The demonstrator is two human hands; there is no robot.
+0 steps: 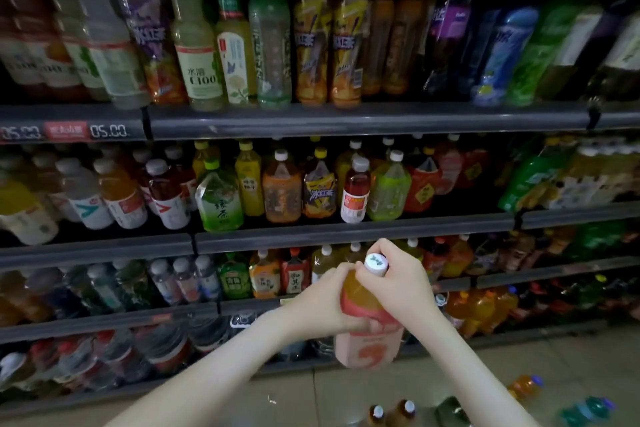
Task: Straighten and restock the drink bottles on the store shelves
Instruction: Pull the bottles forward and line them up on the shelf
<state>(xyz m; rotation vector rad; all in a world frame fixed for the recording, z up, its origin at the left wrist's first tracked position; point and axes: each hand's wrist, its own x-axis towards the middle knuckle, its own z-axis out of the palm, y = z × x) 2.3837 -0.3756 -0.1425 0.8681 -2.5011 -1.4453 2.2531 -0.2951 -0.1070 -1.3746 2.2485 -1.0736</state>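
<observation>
Both hands are clamped on one orange drink bottle (pixel 370 340) with a pink label. The left hand (pixel 322 298) grips its shoulder and upper label, and the right hand (pixel 398 274) curls round the neck just under the white cap (pixel 376 263). The bottle is upright, tilted slightly, and held in the air in front of the third shelf's front edge (pixel 242 305), above the tiled floor (pixel 311 392). Rows of tea and juice bottles fill the top shelf (pixel 346 118) and second shelf (pixel 346 230). Two brown bottles with white caps (pixel 391 412) stand on the floor near the picture's lower edge.
</observation>
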